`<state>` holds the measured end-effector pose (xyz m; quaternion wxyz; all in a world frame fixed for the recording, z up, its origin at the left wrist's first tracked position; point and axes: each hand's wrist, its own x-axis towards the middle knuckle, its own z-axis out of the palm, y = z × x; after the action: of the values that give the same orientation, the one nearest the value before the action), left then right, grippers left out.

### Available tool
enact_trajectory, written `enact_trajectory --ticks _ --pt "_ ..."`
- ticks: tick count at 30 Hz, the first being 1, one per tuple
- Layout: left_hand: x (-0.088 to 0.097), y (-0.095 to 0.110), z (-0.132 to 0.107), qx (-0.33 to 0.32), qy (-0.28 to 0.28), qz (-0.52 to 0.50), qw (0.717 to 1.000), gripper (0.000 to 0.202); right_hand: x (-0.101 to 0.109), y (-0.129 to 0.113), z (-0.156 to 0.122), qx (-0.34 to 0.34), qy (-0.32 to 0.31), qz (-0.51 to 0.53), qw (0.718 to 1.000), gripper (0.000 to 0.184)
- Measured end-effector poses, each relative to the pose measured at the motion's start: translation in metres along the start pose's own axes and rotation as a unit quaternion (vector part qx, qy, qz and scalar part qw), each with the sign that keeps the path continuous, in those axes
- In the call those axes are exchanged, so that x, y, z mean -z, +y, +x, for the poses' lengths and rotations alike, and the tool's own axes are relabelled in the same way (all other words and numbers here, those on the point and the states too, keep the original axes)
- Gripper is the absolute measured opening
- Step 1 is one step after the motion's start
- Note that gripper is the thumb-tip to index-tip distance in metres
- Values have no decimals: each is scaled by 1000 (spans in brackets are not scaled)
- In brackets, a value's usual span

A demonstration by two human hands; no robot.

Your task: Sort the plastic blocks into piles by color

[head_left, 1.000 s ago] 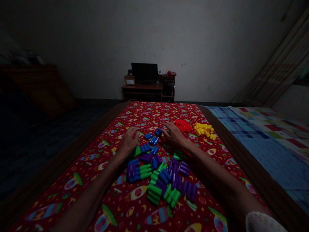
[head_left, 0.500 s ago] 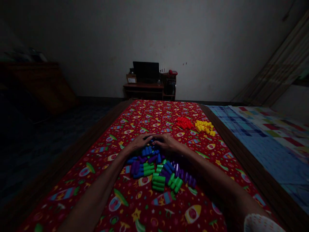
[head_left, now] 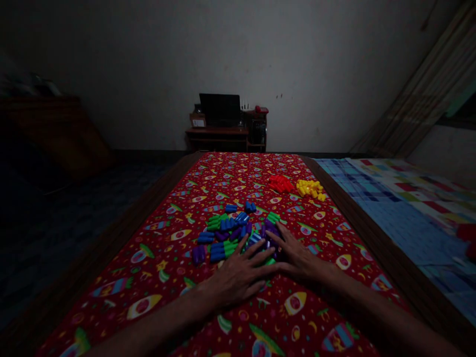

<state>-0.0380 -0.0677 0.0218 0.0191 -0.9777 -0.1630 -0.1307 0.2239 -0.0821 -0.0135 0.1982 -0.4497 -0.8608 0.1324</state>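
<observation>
A mixed pile of toy blocks in blue, green and purple lies on a red patterned cloth [head_left: 178,218]. My left hand [head_left: 243,272] rests at the pile's near side, fingers spread, partly covering some blocks. At the right side my right hand [head_left: 295,250] is spread too, its fingertips touching the purple blocks [head_left: 270,230]. The two hands meet near the front of the pile. Blue blocks [head_left: 227,224] and green blocks [head_left: 215,222] show beyond the left hand. Two small blue pieces, one of them a blue block [head_left: 250,207], sit apart at the far side.
Farther back on the right are a heap of red blocks [head_left: 280,184] and a heap of yellow blocks [head_left: 311,189]. A desk with a dark monitor [head_left: 220,109] stands against the wall. To the right lies a blue checked sheet [head_left: 357,198].
Both hands have come from the far side of the pile to its near and right sides and spread out. The pile looks more gathered, and the view has shifted slightly.
</observation>
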Motion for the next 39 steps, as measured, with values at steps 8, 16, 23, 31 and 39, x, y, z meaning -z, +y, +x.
enact_trajectory --ticks 8,16,23,31,39 --pt "-6 -60 9 130 34 14 991 42 -10 2 68 11 110 37 993 61" --pt "6 -94 3 248 134 -83 956 43 6 15 86 -36 120 45 991 35" --pt "-3 -144 -21 376 187 29 907 39 9 6 97 -104 69 -9 992 27" --pt "-29 -160 -38 401 151 -7 903 51 37 25 77 -172 196 114 959 23" --pt "-25 -168 -38 406 145 -23 902 48 85 98 5 -338 228 -48 912 24"
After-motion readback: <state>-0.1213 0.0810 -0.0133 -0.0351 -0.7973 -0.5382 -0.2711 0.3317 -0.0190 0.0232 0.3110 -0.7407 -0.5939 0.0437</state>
